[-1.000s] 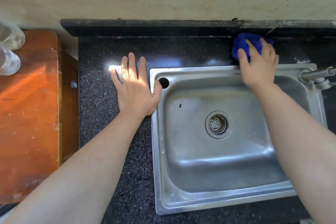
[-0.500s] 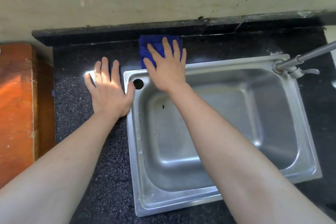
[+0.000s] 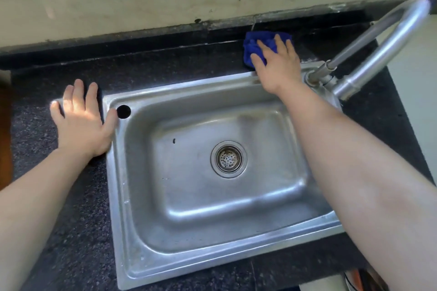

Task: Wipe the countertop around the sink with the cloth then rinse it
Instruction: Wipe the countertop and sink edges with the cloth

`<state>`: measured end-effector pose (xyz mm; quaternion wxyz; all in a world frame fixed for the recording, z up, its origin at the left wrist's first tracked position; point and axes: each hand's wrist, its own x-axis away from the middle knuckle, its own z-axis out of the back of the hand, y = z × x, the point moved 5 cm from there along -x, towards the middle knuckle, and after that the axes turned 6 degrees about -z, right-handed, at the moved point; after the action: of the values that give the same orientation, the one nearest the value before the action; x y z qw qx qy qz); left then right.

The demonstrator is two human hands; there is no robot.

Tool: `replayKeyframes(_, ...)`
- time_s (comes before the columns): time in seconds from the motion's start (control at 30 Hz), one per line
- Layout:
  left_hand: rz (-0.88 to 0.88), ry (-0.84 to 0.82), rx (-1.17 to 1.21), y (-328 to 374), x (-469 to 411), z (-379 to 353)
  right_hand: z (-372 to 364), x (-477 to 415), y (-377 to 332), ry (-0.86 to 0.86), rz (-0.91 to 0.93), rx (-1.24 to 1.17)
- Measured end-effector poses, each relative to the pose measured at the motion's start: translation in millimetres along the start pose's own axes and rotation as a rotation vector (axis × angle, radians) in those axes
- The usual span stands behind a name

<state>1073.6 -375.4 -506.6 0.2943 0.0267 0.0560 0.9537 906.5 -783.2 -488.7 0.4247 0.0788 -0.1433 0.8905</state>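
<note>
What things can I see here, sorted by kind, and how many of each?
Hands: 2 (left hand, right hand)
Blue cloth: 1
Steel sink: 1
Faucet: 1
Drain strainer: 1
Total: 6

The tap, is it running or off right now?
Off, as far as shows: no stream falls from the tap, and the sink holds no pooled water.

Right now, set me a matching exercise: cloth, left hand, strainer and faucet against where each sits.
1 cloth
2 left hand
3 strainer
4 faucet

a middle of the sink floor
b countertop behind the sink, under the right hand
c sink rim, back right corner
d countertop left of the sink

Pairs: 1-b, 2-d, 3-a, 4-c
</note>
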Motion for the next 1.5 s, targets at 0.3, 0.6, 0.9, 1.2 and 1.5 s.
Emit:
replayKeyframes(0.3,-0.146,0.070,-0.026,100,-3,11,-16,63,30,-0.008,0.089,-0.252)
replayKeyframes(0.6,-0.370,-0.090,0.055,279,-25,-5,25,164,171,0.210,-0.023,-0.372)
replayKeyframes(0.9,-0.179,-0.082,0.090,303,-45,-19,27,164,246,0.168,-0.206,-0.193)
replayKeyframes(1.2,-0.056,-0.171,-0.033,314,-66,-43,23,83,241,-0.079,0.009,-0.029)
replayKeyframes(1.5,-0.020,-0.251,0.087,305,-71,-49,53,-66,185,-0.102,0.104,-0.022)
